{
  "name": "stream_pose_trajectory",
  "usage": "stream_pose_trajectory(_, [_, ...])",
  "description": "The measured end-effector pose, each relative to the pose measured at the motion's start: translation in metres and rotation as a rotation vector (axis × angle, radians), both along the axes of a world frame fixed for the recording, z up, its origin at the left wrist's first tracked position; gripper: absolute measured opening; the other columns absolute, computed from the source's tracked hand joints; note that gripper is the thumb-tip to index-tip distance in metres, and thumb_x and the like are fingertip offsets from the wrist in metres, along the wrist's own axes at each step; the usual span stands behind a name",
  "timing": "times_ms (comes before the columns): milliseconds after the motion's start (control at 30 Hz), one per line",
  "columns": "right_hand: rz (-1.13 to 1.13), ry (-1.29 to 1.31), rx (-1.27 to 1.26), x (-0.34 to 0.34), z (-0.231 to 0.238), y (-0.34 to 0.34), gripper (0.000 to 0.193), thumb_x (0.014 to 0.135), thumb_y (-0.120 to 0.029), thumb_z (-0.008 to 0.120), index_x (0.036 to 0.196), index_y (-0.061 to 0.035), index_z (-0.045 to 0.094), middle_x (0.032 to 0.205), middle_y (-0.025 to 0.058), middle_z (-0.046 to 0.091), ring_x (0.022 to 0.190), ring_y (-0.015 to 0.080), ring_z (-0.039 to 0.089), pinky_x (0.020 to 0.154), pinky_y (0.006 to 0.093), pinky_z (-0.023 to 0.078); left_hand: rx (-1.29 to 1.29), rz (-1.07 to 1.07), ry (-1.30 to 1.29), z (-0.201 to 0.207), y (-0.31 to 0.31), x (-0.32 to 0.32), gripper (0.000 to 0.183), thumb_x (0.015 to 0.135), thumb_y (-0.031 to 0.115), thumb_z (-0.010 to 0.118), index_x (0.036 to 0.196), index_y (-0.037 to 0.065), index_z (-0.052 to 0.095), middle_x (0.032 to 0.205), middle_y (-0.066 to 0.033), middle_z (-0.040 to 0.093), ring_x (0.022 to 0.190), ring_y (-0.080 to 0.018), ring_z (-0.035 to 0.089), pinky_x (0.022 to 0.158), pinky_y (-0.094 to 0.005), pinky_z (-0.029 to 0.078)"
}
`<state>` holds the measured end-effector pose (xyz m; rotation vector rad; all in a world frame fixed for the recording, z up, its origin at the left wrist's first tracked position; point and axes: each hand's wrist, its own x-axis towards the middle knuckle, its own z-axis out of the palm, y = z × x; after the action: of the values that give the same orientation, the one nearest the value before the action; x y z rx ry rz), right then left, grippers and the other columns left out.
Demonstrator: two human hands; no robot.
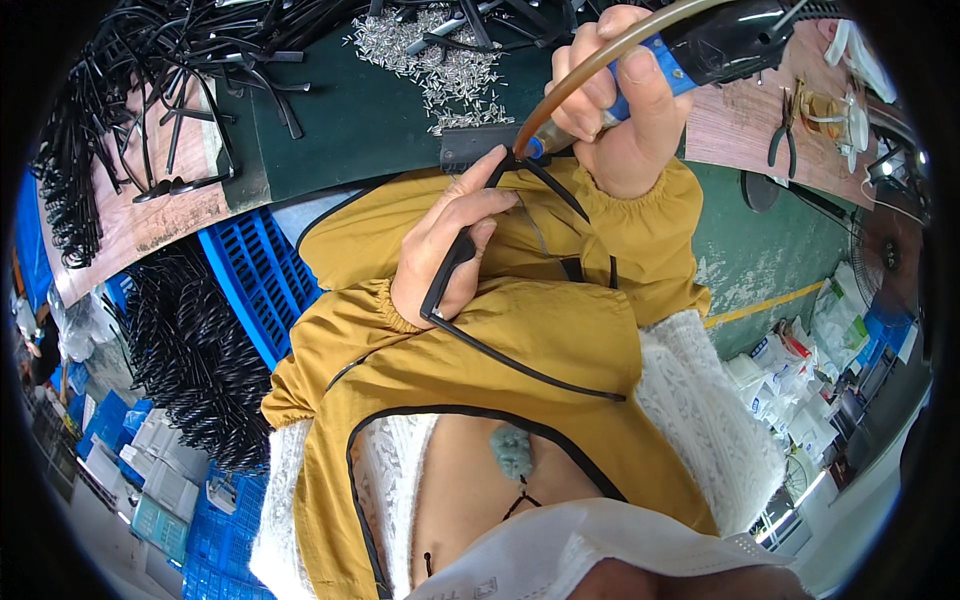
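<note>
Smooth mat (330,110); left fingers (478,207) gripping slender black eyeglass frame (460,252), right fingers (642,82) cylindrical tool (722,45).

Black spectacle frame (452,264) tilted in left fingers (457,212), extending beyond them above and below. Blue-and-black power driver (674,66) in right fingers (583,113), slanted, tip near left fingertips.

In the upper right, my right hand (625,115) grips a blue-and-black tool (715,48); mid-frame, my left hand (430,245) holds 1 black eyeglass frame (460,252).

Smooth plastic glasses frame (462,248)
</note>
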<state>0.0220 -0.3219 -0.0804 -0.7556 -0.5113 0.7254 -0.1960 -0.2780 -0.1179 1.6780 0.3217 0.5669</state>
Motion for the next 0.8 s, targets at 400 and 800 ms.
stream_pose_trajectory(400, [0.231,-0.067,-0.031,-0.002,0.005,-0.002,0.02,0.105,-0.031,0.057,0.103,-0.0108,0.057,0.073,-0.0023,0.042,0.057,0.0079,0.038,0.047,0.022,0.033,-0.007,0.045,-0.258,-0.019,-0.003,0.007,0.016,0.099,-0.008,0.057,0.113,-0.004,0.063,0.12,-0.0258,0.068,0.125,-0.0389,0.065,0.105,-0.0405,0.049])
stream_pose_trajectory(800, [-0.632,-0.966,-0.948,0.214,-0.049,-0.145,0.046,0.102,-0.041,0.061,0.119,0.001,0.064,0.112,0.0143,0.07,0.101,0.0262,0.067,0.092,0.0404,0.052,0.221,1.201,0.633,0.091,0.136,-0.173,0.03,0.093,0.003,0.05,0.123,0.0,0.052,0.09,-0.0055,0.063,0.07,-0.0149,0.06,0.066,-0.0267,0.05])
